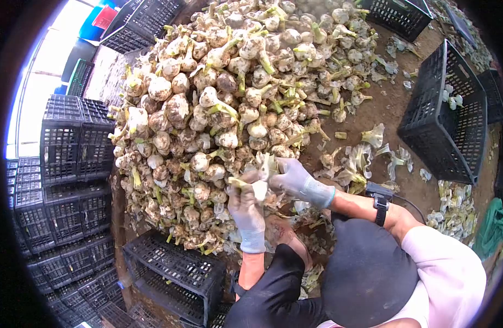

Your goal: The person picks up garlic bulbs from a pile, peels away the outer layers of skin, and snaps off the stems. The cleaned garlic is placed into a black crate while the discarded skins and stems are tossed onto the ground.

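Both of my gloved hands meet in front of a large heap of garlic bulbs [197, 109] with soil-stained skins and cut green stems. My left hand [246, 210] is closed around a garlic bulb [259, 189], whose white, bare side faces my other hand. A short stem [238, 181] pokes out over the left fingers. My right hand [298, 181] is closed in a pinch beside the bulb, on loose papery garlic skin [267, 165]. Its fingertips are partly hidden by the skin.
Black crates stand stacked at the left [76, 142]. Another crate [175, 273] lies near my left knee. At the right, an open crate [448, 120] holds a few white bulbs [452, 100]. Peeled skins [363, 158] litter the ground, and green netting [493, 229] lies far right.
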The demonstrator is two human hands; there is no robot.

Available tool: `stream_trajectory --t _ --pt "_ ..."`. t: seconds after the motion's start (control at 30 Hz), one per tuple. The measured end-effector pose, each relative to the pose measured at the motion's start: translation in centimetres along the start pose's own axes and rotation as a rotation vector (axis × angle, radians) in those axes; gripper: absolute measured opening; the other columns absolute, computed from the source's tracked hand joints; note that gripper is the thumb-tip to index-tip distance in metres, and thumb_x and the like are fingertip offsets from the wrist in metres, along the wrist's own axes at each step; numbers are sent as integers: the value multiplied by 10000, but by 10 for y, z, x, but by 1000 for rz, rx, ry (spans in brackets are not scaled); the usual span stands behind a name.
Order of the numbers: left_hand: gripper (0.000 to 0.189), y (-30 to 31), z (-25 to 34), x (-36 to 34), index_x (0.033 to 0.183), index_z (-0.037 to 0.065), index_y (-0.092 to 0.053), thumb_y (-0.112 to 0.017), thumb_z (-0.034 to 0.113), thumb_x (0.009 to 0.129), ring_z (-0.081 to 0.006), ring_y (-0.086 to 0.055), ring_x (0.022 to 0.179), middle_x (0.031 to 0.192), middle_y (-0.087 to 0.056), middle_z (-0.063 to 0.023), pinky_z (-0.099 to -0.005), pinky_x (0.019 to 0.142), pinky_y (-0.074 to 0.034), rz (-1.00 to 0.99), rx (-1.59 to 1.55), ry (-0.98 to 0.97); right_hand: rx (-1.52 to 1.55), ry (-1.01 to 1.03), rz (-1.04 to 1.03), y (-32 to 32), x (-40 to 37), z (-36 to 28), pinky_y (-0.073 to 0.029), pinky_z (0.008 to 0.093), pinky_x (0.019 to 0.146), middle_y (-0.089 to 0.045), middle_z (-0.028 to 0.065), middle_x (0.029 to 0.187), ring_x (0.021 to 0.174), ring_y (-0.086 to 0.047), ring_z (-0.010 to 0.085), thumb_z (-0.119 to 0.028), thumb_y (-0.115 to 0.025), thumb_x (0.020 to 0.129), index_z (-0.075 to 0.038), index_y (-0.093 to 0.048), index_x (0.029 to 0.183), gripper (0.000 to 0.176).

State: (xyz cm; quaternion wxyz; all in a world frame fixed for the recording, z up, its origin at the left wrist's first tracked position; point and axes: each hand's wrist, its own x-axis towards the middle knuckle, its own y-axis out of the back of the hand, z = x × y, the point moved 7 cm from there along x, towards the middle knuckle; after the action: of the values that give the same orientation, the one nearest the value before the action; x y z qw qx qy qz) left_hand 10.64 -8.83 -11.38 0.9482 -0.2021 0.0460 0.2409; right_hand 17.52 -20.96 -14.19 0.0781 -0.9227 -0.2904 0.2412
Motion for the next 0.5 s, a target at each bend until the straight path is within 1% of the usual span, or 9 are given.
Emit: stream_trajectory --t 0.03,0.13,0.27,0.3,0.33,0.37,0.4,0.47,0.5 --pt "320 0 3 -3 1138 -30 -547 -598 180 901 -237 -628 931 1029 -627 -141 -389 781 -549 90 -44 1 -46 -59 59 6 3 9 -453 240 691 -626 -3 820 744 -525 66 -74 -622 717 0 -631 991 284" --pt "304 4 -3 3 1142 5 -523 -593 190 911 -240 -641 914 1046 -633 -130 -383 749 -571 17 -278 108 -73 75 17 12 2 12 -452 241 676 -625 -4 784 726 -524 64 -83 -621 721 4 -626 961 256" --pt "275 26 -21 0 1088 -13 -565 -551 208 924 -304 -598 1020 1085 -615 -173 -481 870 -514 135 -557 223 -158 -87 51 37 0 30 -442 257 599 -612 9 698 653 -502 69 -124 -645 745 -12 -644 884 178" --pt "312 31 -22 1 1099 -25 -575 -532 234 929 -321 -569 1080 1122 -601 -189 -511 933 -466 96 -582 248 -291 136 157 39 -9 7 -431 277 567 -606 30 669 627 -495 83 -143 -652 763 -37 -640 820 122" --pt "312 38 -23 2 1099 -25 -575 -532 234 929 -321 -569 1080 1122 -601 -189 -511 933 -466 104 -580 237 -552 21 65 52 -15 11 -432 303 559 -597 51 648 608 -503 108 -170 -648 791 -42 -612 775 134" --pt "332 42 -22 2 1117 -28 -568 -534 243 928 -328 -565 1086 1142 -592 -191 -514 942 -459 105 -621 261 -613 53 100 58 -35 -11 -411 287 524 -532 37 610 595 -475 74 -128 -606 837 -7 -559 715 178" --pt "352 43 -18 2 1134 -32 -561 -536 251 926 -334 -562 1093 1163 -584 -194 -517 951 -452 107 -662 288 -707 137 155 78 -44 -6 -388 301 503 -531 52 610 570 -468 105 -152 -610 859 -9 -571 722 202" --pt "349 45 -12 -2 1151 -12 -568 -537 252 925 -339 -558 1097 1147 -599 -186 -509 963 -442 123 -667 299 -931 74 152 141 -88 11 -416 321 551 -557 123 653 603 -520 174 -172 -634 847 -10 -599 764 185" --pt "345 42 -11 -2 1127 1 -587 -575 257 896 -334 -560 1092 1132 -616 -159 -507 967 -437 86 -699 307 -1010 -25 159 167 -113 8 -500 347 617 -602 75 639 642 -611 199 -406 -653 826 -100 -667 790 308"
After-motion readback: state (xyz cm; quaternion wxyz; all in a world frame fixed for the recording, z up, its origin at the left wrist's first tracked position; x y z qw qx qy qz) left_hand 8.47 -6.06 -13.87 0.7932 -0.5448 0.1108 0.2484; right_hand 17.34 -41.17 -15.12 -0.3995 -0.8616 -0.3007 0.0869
